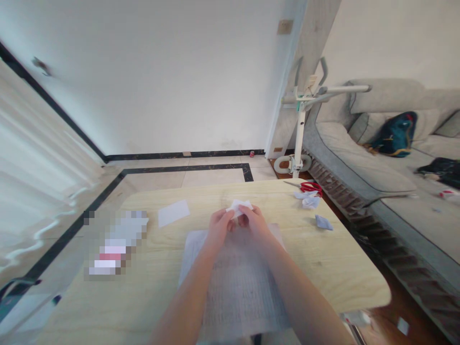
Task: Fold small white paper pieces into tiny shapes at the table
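Observation:
A small white piece of paper [237, 206], apparently folded, is held between my two hands above the far part of a printed sheet. My left hand [220, 226] pinches its left side, thumb on top. On the right side, my right hand [253, 219] grips it with thumb and curled fingers. Beneath my forearms lies the printed sheet [244, 287], like a newspaper, on the pale wooden table [323, 273]. A flat white sheet of paper [174, 213] rests to the left of my hands.
Red-handled scissors [311, 188] lie at the table's far right corner beside crumpled paper [309, 201]. Nearer sits a small folded paper [324, 222]. A blurred-out item [122, 239] is on the left. Beyond stand white exercise equipment [299, 134] and a grey sofa [362, 163].

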Available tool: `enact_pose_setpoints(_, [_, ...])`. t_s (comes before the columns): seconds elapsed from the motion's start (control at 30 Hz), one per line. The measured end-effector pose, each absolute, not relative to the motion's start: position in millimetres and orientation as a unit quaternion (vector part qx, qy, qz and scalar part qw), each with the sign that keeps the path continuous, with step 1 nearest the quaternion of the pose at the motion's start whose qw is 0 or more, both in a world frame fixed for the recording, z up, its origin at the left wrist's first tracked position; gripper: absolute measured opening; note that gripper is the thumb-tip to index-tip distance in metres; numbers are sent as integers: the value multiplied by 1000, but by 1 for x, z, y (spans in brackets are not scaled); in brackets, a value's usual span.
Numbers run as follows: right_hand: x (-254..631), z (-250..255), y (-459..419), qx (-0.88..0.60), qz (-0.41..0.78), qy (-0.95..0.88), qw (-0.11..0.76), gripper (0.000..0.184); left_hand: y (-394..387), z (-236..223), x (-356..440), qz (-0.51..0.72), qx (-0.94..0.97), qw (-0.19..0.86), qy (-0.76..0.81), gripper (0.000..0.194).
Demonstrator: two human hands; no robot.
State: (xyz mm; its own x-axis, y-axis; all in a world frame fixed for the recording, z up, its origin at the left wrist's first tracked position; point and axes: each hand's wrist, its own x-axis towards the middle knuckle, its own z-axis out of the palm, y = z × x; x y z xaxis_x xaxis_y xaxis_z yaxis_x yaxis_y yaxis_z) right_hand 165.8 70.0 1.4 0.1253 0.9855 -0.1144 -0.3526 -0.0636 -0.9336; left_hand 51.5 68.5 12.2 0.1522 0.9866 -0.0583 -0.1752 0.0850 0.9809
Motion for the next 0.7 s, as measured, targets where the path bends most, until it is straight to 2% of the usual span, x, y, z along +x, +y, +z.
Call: enact_pose_setpoints(0.7, [167,1,74,-477,549,-329,602,34,70,12,48,519,455,574,441,30])
